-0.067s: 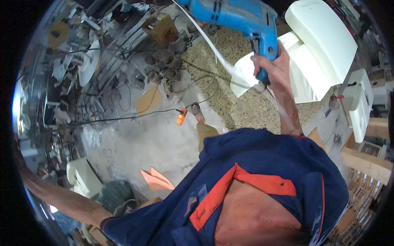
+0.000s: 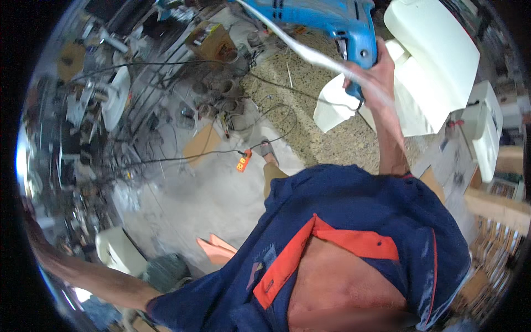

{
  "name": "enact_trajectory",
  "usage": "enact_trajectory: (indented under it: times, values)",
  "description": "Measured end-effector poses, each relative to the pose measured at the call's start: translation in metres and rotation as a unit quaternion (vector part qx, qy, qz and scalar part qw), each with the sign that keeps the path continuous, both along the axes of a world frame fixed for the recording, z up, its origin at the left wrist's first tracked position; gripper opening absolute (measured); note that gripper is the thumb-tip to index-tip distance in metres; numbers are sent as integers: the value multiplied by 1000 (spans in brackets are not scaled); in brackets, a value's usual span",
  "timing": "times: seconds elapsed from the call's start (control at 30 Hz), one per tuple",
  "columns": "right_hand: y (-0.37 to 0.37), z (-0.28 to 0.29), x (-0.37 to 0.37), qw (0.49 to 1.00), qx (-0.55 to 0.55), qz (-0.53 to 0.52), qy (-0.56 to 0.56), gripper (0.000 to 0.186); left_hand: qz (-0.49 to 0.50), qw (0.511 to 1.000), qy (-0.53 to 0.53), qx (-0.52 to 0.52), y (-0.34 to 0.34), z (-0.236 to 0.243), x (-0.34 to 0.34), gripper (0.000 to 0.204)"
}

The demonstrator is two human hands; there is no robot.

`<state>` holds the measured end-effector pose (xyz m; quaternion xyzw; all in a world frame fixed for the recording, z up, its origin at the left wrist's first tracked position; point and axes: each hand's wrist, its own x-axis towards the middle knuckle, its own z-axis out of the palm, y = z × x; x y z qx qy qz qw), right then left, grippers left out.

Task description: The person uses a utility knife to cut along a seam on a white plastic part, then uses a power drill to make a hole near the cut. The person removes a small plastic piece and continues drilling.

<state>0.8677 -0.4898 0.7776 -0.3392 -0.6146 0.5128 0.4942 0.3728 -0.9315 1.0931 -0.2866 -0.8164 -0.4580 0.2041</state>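
Note:
My right hand (image 2: 376, 77) is wrapped round the grip of a blue power drill (image 2: 354, 25) at the top of the head view. The drill lies level, its body pointing left, and its front end is cut off by the upper edge. Just right of that hand lies a white moulded, seat-like piece (image 2: 437, 72) on a speckled slab (image 2: 337, 144). A dark cord leaves the foot of the drill's grip. My left arm (image 2: 99, 276) reaches out to the far left rim, where the hand is lost past the dark edge.
A blurred white strap (image 2: 310, 55) crosses close before the drill. An orange socket block (image 2: 243, 160) with a black cord lies on the floor by my foot (image 2: 267, 150). Clutter and a cardboard box (image 2: 210, 43) fill the upper left. Other white pieces (image 2: 480, 130) stand right and lower left.
The drill and my right hand have shifted slightly up in the picture. The white strap has swung across the hand. My left arm hardly differs.

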Motion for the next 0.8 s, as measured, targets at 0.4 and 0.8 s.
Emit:
enact_trajectory:
  times: [0.4, 0.8]
  values:
    - [253, -6, -214, 720, 390, -30, -573, 55, -177, 892, -374, -181, 249, -297, -150, 24]
    - [540, -78, -235, 855, 205, -205, -431, 52, -29, 884, -373, -281, 459, -457, -302, 30]
